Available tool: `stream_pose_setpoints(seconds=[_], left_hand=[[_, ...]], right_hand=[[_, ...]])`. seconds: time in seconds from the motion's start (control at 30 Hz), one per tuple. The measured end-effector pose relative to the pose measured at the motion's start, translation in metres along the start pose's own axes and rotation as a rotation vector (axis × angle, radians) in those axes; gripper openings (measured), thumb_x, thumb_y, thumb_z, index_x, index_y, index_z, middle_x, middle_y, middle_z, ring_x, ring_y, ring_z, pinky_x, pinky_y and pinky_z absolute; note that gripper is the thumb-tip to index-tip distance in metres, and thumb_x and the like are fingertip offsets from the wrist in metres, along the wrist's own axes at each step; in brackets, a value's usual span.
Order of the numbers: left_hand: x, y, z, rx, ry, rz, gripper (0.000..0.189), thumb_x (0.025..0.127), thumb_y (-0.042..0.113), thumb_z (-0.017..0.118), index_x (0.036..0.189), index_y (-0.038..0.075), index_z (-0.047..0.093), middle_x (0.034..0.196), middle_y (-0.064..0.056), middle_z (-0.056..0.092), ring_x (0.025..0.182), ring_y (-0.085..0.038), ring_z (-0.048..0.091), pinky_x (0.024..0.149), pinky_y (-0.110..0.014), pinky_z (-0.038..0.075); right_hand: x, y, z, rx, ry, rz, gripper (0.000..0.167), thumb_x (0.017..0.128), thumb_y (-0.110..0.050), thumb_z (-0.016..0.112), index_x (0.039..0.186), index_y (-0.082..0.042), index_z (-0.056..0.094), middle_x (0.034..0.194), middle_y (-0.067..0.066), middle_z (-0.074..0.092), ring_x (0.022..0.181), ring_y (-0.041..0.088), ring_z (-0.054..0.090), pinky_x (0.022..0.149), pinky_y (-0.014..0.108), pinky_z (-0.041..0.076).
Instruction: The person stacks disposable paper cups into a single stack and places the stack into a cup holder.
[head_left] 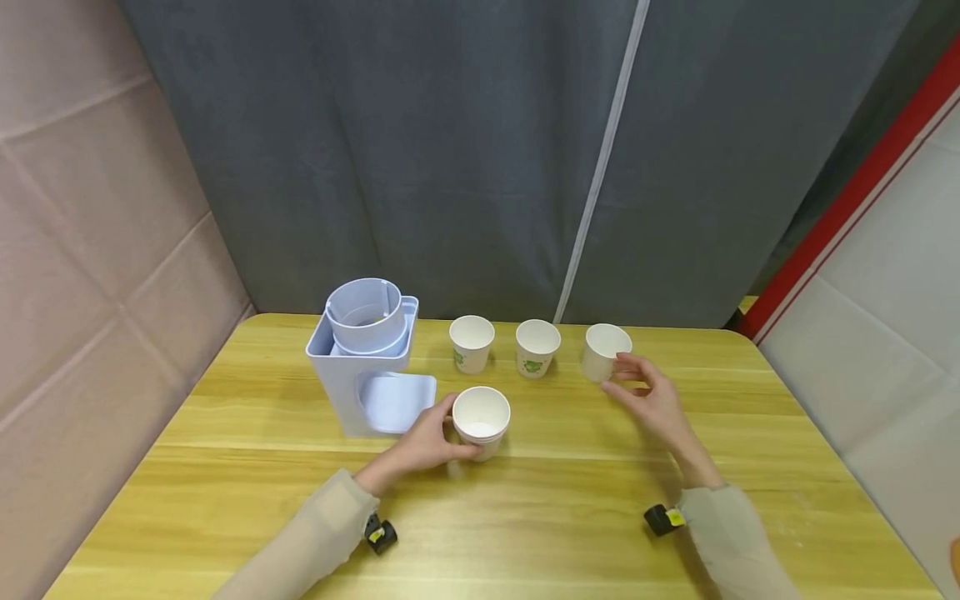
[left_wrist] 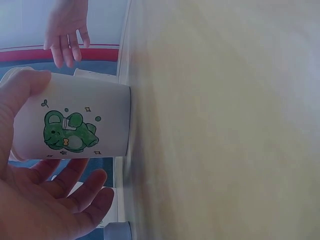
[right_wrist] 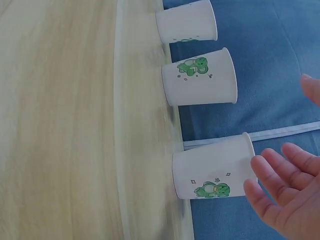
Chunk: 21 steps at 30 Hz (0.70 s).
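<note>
My left hand holds a short stack of white paper cups upright on the table, thumb on one side and fingers around the other. A green cartoon animal decorates the stack's outer cup in the left wrist view. At the right end of a row of three similar cups, my right hand is beside the rightmost paper cup. Its fingers are spread and relaxed close to that cup's rim in the right wrist view. The middle cup and left cup stand upright, mouths up.
A pale blue plastic appliance with a round open top and a small shelf stands left of the cups. Behind the wooden table hangs a grey curtain. White panels flank both sides, the right one edged in red.
</note>
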<state>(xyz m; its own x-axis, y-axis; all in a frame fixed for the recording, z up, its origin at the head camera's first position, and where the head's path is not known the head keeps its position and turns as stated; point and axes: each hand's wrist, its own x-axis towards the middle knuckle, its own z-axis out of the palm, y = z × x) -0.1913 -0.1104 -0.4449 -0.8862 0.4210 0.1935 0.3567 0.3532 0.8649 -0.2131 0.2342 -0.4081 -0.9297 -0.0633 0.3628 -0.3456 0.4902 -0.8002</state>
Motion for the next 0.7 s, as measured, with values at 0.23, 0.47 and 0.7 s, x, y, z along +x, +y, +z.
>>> stream_pose_setpoints(seconds=[0.23, 0.47, 0.7], left_hand=[[0.0, -0.002, 0.0, -0.013, -0.001, 0.001, 0.07, 0.067, 0.012, 0.083, 0.127, -0.001, 0.047, 0.12, -0.014, 0.059, 0.112, -0.03, 0.054, 0.097, -0.048, 0.04], [0.0, -0.001, 0.0, -0.016, -0.004, 0.002, 0.07, 0.068, 0.013, 0.083, 0.127, -0.001, 0.047, 0.12, -0.014, 0.059, 0.112, -0.03, 0.054, 0.097, -0.049, 0.04], [0.0, -0.001, 0.0, -0.009, -0.005, -0.003, 0.07, 0.068, 0.013, 0.083, 0.127, -0.001, 0.048, 0.12, -0.013, 0.059, 0.112, -0.03, 0.054, 0.097, -0.048, 0.04]], right_hand=[[0.005, -0.003, -0.004, -0.016, 0.068, 0.027, 0.051, 0.081, -0.007, 0.072, 0.126, 0.005, 0.051, 0.117, 0.023, 0.058, 0.095, 0.006, 0.053, 0.072, 0.013, 0.044], [0.015, 0.002, -0.006, -0.052, 0.107, 0.066, 0.056, 0.082, -0.013, 0.073, 0.129, 0.004, 0.048, 0.124, 0.021, 0.054, 0.106, 0.029, 0.051, 0.076, 0.022, 0.046], [0.025, 0.004, -0.004, -0.05, 0.134, 0.107, 0.062, 0.083, -0.02, 0.072, 0.133, 0.003, 0.043, 0.131, 0.021, 0.048, 0.115, 0.033, 0.046, 0.081, 0.033, 0.04]])
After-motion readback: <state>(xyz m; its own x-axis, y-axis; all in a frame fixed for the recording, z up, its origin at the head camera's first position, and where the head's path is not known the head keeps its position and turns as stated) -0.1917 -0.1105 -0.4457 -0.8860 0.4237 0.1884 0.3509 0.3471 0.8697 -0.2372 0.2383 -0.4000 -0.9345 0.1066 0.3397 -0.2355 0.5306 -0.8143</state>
